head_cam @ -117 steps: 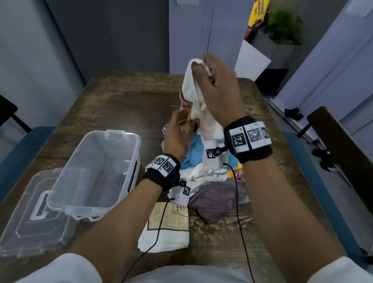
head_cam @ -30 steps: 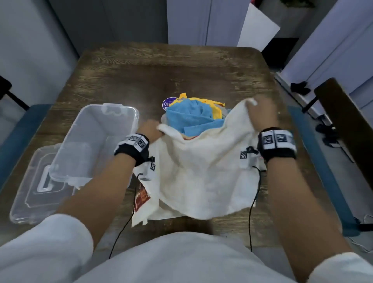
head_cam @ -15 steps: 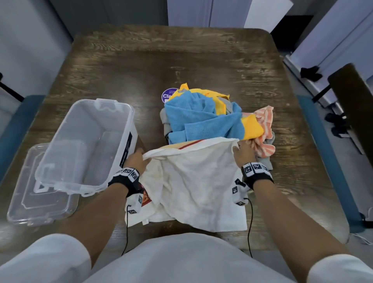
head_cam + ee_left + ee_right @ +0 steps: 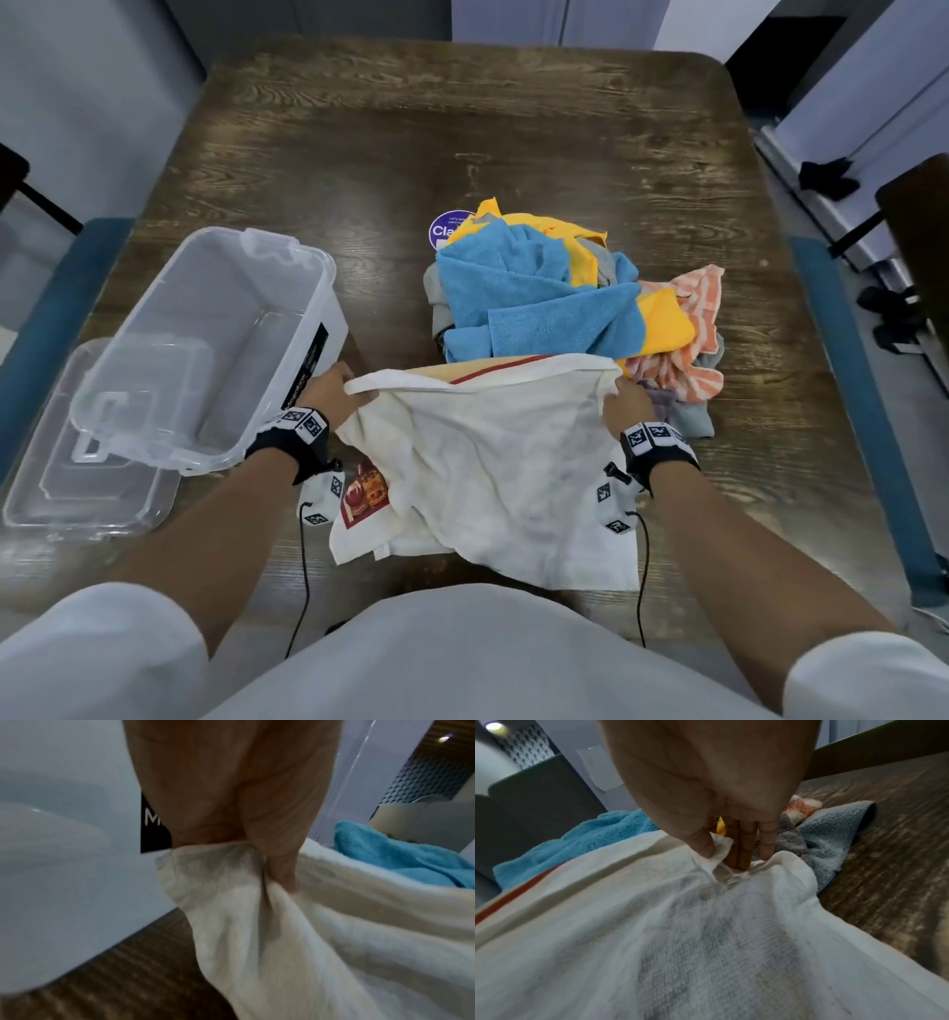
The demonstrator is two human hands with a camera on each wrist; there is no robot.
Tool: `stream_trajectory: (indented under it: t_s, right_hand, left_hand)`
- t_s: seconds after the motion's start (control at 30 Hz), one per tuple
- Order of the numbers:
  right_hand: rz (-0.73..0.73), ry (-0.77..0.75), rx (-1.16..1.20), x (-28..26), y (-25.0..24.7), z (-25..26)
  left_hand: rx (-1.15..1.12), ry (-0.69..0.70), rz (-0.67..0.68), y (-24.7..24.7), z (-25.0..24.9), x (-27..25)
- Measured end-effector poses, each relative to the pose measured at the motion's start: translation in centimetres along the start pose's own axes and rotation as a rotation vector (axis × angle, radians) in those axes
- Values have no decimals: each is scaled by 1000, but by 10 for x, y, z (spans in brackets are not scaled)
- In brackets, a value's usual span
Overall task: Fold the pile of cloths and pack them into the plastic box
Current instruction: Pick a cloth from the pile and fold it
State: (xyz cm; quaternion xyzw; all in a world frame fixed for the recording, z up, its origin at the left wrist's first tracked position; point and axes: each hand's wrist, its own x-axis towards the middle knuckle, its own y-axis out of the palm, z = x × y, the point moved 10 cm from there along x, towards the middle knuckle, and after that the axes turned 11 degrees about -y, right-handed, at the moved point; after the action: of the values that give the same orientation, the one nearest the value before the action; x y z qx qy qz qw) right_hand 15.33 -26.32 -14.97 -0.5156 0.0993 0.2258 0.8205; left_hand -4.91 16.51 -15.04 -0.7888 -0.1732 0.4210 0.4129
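A white cloth point(image 4: 493, 462) lies spread on the near part of the wooden table point(image 4: 462, 128), over another white cloth with a red print point(image 4: 364, 501). My left hand point(image 4: 334, 385) pinches its far left corner point(image 4: 218, 866). My right hand point(image 4: 624, 403) pinches its far right corner point(image 4: 718, 850) between thumb and fingers. Just behind the white cloth sits the pile of cloths point(image 4: 560, 303): blue, yellow, orange-striped and grey ones. The clear plastic box point(image 4: 205, 349) stands open and empty to the left, beside my left hand.
The box's clear lid point(image 4: 77, 462) lies under and left of the box. A round purple sticker point(image 4: 447, 228) shows behind the pile. A dark chair point(image 4: 919, 246) stands at the right edge. The far half of the table is bare wood.
The white cloth came down from in front of me and now lies spread flat on the table near its front edge. Both hands moved toward me, still holding its far corners.
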Motion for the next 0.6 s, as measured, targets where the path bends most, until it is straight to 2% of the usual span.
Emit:
stream_trajectory:
  t_s: [0.1, 0.2, 0.27, 0.3, 0.43, 0.6]
  right_hand:
    - [-91, 23, 41, 0, -12, 2]
    - [-145, 4, 59, -2, -13, 14]
    - [-114, -36, 58, -1, -6, 21]
    - [-97, -39, 56, -2, -3, 21]
    - [-67, -26, 44, -5, -2, 12]
    - [-41, 11, 41, -12, -6, 5]
  left_hand:
    - [82, 139, 83, -8, -28, -3]
    - [-137, 171, -105, -53, -53, 1]
    - [-280, 99, -243, -76, -49, 7]
    - [-277, 65, -242, -75, -47, 10]
    - [29, 128, -28, -26, -47, 17]
    - [226, -75, 58, 11, 18, 20]
